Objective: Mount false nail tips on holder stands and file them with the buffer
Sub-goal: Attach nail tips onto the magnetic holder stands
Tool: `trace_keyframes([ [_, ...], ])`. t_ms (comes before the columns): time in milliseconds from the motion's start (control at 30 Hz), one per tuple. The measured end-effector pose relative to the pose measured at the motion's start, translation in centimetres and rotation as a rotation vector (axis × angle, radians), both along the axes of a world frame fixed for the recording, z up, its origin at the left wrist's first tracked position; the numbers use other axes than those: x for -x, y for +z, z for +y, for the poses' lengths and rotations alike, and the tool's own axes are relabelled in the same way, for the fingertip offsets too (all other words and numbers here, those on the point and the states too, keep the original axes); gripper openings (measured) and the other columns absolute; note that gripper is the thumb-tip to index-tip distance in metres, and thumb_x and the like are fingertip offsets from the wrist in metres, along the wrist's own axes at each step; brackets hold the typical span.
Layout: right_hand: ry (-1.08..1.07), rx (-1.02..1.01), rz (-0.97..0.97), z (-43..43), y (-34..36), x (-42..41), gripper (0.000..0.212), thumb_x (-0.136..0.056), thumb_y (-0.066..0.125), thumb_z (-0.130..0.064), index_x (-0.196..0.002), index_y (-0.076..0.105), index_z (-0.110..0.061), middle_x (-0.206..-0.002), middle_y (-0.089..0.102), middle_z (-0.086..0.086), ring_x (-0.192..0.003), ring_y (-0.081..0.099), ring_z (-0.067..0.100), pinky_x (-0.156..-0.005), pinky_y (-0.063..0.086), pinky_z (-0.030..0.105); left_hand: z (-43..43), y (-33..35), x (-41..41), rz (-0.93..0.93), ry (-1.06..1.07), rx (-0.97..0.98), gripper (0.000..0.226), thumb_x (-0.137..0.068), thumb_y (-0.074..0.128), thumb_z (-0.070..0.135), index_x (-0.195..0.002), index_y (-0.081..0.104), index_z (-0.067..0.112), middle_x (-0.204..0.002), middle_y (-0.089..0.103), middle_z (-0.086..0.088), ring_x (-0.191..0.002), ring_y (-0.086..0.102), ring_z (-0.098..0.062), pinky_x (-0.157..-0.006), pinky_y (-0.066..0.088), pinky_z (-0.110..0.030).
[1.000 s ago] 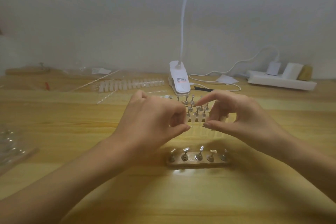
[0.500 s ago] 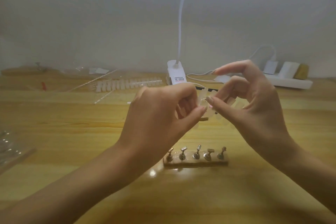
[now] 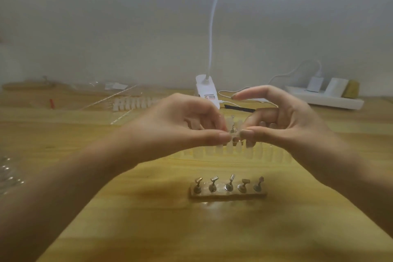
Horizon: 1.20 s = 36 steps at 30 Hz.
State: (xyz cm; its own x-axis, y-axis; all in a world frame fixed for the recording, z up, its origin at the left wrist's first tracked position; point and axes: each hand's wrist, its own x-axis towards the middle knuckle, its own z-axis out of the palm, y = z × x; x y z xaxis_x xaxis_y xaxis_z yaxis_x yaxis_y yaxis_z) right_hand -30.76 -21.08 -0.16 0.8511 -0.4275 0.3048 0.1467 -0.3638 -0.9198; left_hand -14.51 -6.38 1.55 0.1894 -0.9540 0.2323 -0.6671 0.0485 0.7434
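Spare nail tips [image 3: 131,103] line the bench [image 3: 191,229] at ten o'clock. Left hand [image 3: 180,130] and right hand [image 3: 285,125] meet at centre, fingers [image 3: 212,135] pinching the clear nail-tip strip [image 3: 263,153] between them, the right forefinger lifted. Five holder stands [image 3: 227,186] sit at six o'clock, and a power strip [image 3: 325,99] lies at two.

clip lamp [image 3: 205,90], power strip [image 3: 331,100], wooden table [image 3: 148,229]

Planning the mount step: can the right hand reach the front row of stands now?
Likely yes: the stands sit close below the right hand, nothing between. But it pinches a small clear piece together with the left hand.
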Motion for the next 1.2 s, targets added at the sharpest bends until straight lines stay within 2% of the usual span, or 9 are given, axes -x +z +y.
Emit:
trace_keyframes([
  [167,0.066,0.016,0.077,0.2,0.6,0.2,0.058,-0.070,0.080,-0.022,-0.125,0.061,-0.029,-0.085,0.075,0.007,-0.075,0.073,0.018,-0.074,0.057,0.024,-0.4,-0.8,-0.6,0.053,0.025,0.030,0.010,-0.078,0.078,0.034,-0.077,0.073,0.025,-0.075,0.073,0.006,-0.073,0.066,-0.017,-0.077,0.050,-0.029],
  [400,0.004,0.021,0.108,0.0,0.5,0.2,0.059,-0.070,0.080,-0.015,-0.124,0.060,-0.029,-0.078,0.072,0.004,-0.078,0.075,0.025,-0.075,0.057,0.025,-0.6,-1.6,-0.4,-0.133,0.110,0.017,0.013,-0.076,0.076,0.045,-0.082,0.069,0.036,-0.076,0.071,0.017,-0.076,0.068,-0.005,-0.089,0.050,-0.047],
  [533,-0.032,0.075,0.057,0.2,0.1,0.0,0.059,-0.069,0.081,-0.020,-0.122,0.060,-0.036,-0.076,0.072,0.004,-0.079,0.065,0.038,-0.071,0.053,0.034,-0.6,-1.3,0.0,-0.062,0.062,0.007,0.005,-0.080,0.076,0.036,-0.082,0.073,0.034,-0.078,0.072,0.015,-0.072,0.067,-0.009,-0.075,0.055,-0.038],
  [700,-0.126,0.326,-0.080,0.9,-0.5,0.0,0.063,-0.076,0.080,-0.009,-0.129,0.057,-0.035,-0.072,0.065,0.001,-0.068,0.062,0.015,-0.067,0.054,0.030,-0.4,-1.8,1.2,-0.184,0.191,0.174,0.006,-0.076,0.077,0.034,-0.074,0.074,0.029,-0.069,0.071,0.017,-0.070,0.067,0.000,-0.075,0.050,-0.024],
  [867,-0.336,1.001,-0.276,2.0,-0.5,0.1,0.067,-0.083,0.077,-0.001,-0.140,0.048,-0.022,-0.080,0.061,-0.006,-0.078,0.060,0.007,-0.087,0.047,0.010,-0.6,-2.1,2.6,0.381,0.148,0.178,0.013,-0.081,0.077,0.016,-0.070,0.069,0.016,-0.068,0.074,0.003,-0.063,0.068,-0.004,-0.058,0.050,-0.013],
  [967,-0.279,0.935,-0.335,1.9,-0.1,0.4,0.066,-0.086,0.075,-0.005,-0.141,0.044,-0.023,-0.092,0.069,0.005,-0.078,0.064,0.008,-0.086,0.053,0.023,-0.6,-2.2,3.1,0.526,0.108,0.166,0.008,-0.082,0.075,0.016,-0.077,0.070,0.014,-0.073,0.075,-0.001,-0.063,0.068,-0.006,-0.060,0.050,-0.012],
  [1033,-0.223,0.608,-0.295,1.4,0.8,0.6,0.068,-0.078,0.082,-0.010,-0.137,0.051,-0.028,-0.081,0.069,0.002,-0.073,0.068,0.011,-0.077,0.056,0.025,-0.4,-1.9,2.6,0.326,0.068,0.258,0.006,-0.083,0.075,0.019,-0.079,0.070,0.016,-0.077,0.075,0.002,-0.066,0.068,-0.008,-0.064,0.051,-0.015],
  [1133,0.214,-0.075,-0.046,0.0,2.1,0.9,0.070,-0.071,0.088,-0.008,-0.131,0.063,-0.032,-0.071,0.068,0.002,-0.065,0.066,0.014,-0.064,0.056,0.022,0.1,-0.7,0.4,-0.660,0.071,0.515,0.012,-0.090,0.066,0.031,-0.082,0.071,0.025,-0.081,0.069,0.017,-0.072,0.064,-0.006,-0.077,0.041,-0.026],
  [1200,0.359,-0.273,0.087,-1.8,2.2,1.0,0.061,-0.075,0.081,-0.005,-0.128,0.066,-0.030,-0.073,0.067,0.002,-0.064,0.065,0.012,-0.064,0.057,0.022,0.3,-0.4,-1.0,-1.029,0.015,0.601,0.015,-0.094,0.062,0.032,-0.084,0.072,0.028,-0.084,0.069,0.016,-0.075,0.064,-0.009,-0.080,0.034,-0.033],
])
